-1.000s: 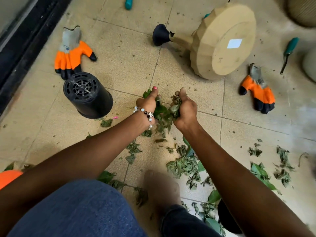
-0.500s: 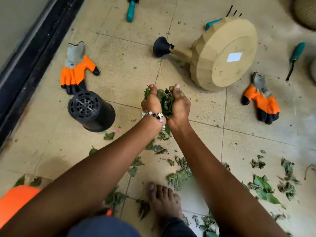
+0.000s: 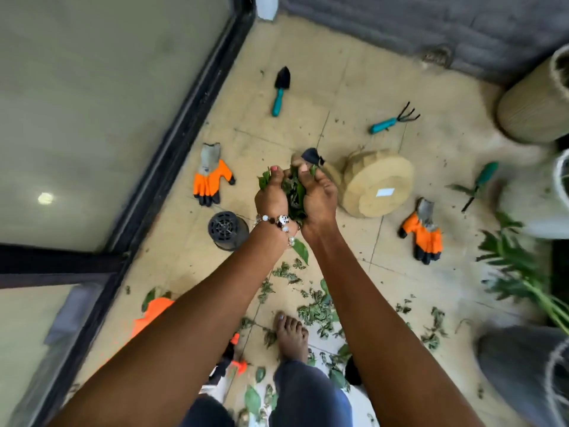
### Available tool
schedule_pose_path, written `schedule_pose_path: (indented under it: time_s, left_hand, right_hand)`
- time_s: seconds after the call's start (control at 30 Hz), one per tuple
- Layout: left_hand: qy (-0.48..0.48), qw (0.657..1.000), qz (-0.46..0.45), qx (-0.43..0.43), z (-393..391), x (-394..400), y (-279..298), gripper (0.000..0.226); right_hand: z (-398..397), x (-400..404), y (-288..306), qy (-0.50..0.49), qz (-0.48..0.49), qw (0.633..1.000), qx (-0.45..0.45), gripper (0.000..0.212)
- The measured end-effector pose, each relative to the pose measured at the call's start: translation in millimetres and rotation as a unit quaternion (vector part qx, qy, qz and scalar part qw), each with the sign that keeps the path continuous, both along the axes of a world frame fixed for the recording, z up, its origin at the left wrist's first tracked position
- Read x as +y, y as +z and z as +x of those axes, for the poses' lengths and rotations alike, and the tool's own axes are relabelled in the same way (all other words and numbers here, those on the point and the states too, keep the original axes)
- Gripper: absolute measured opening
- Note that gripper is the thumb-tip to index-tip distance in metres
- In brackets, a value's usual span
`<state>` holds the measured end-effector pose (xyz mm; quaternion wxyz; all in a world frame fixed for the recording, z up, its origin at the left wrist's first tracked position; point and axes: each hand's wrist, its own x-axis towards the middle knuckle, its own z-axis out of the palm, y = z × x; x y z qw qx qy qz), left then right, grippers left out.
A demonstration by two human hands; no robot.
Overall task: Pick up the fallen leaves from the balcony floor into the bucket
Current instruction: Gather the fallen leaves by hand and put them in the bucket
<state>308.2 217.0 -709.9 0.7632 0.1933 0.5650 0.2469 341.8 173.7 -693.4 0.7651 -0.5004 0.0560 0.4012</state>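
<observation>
Pressing together like a cup, the left hand [image 3: 272,197] and right hand [image 3: 318,198] squeeze a bunch of leaves [image 3: 294,192] high above the floor [image 3: 308,72] so none fall, ready for a bucket.

soft, even daylight, no hard shadows. small bright glare spot on the glass door [image 3: 92,103] at left of frame. strong wide-angle bending at the edges. motion blur on the plant [image 3: 520,266] and pots at right; centre fairly sharp.
</observation>
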Motion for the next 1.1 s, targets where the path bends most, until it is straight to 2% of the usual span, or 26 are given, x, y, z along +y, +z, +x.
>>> schedule_pose_path:
  time_s: [0.13,0.2,0.4,0.5,0.57,0.67,0.73,0.9,1.03,1.1]
  left_hand:
    - [0.027,0.998,-0.035,-0.051,-26.7,5.6,104.5,0.041]
    - [0.052,0.995,-0.028,-0.086,-42.3,11.9,161.3,0.038]
    - [0.110,0.993,0.019,-0.028,-102.7,32.8,318.0,0.042]
    - [0.155,0.984,0.060,0.068,-144.8,36.9,376.0,0.055]
    - [0.218,0.972,0.073,0.050,-175.7,35.4,408.6,0.054]
    - [0.340,0.934,0.088,-0.073,-220.5,31.5,446.3,0.032]
    - [0.407,0.905,0.097,-0.076,-259.8,19.8,467.5,0.020]
    - [0.509,0.847,0.122,-0.093,-370.4,-34.4,511.7,0.023]
    - [0.571,0.805,0.116,-0.110,-452.4,-101.8,532.7,0.027]
    - [0.616,0.762,0.118,-0.160,-490.7,-141.4,541.5,0.029]
  right_hand:
    - [-24.7,7.9,103.7,0.035,0.002,0.999,0.015,0.015]
    - [-37.0,15.8,163.0,0.063,-0.006,0.998,0.014,0.015]
    - [-87.3,40.2,331.9,0.154,0.023,0.987,0.027,0.041]
    - [-124.7,52.2,391.2,0.202,0.032,0.978,0.037,0.040]
    - [-153.7,56.8,422.6,0.246,0.041,0.968,0.026,0.036]
    - [-200.9,58.4,456.5,0.321,0.046,0.946,-0.007,0.031]
    - [-237.2,51.8,477.5,0.374,0.062,0.925,-0.016,0.030]
    - [-342.5,14.1,511.4,0.484,0.069,0.872,-0.038,0.029]
    - [-429.2,-43.5,530.6,0.557,0.091,0.825,-0.013,0.025]
    - [-470.6,-80.4,535.8,0.599,0.088,0.795,-0.016,0.025]
